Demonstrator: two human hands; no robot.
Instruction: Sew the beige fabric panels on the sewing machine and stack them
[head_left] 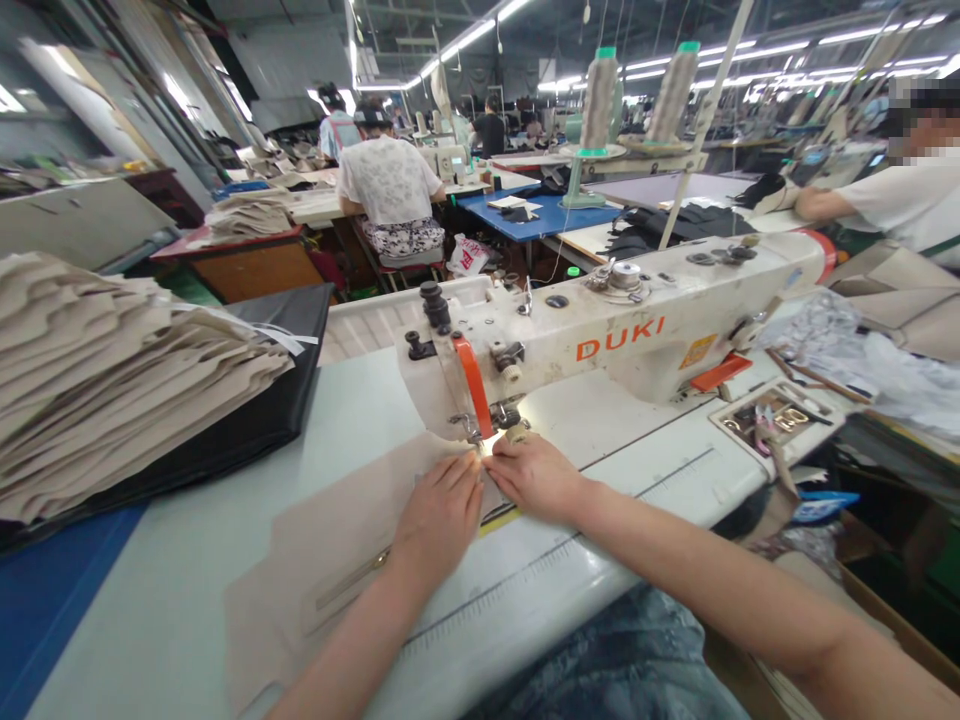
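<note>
Head view: we are pressing both hands flat on a beige fabric piece (337, 560), which is lying across the near middle of the white table (187, 620). Its far end is sitting under the presser foot (480, 430) of the sewing machine (637, 335). Our left hand (439, 515) is resting palm down on the cloth with its fingers stretched out. Our right hand (536, 475) is lying just beside it, also flat, and neither hand is pinching anything. The fingertips (471, 466) of the two hands are almost meeting right beside the lit needle area. That closeness is what we are judging the main hazard: a finger sliding forward with the cloth could slip under the needle. Uneven pressure from one hand could also skew the piece and pull the stitching off line. A tall stack of cut pieces (112, 380) is sitting by the table's left edge and could slump toward the work.
</note>
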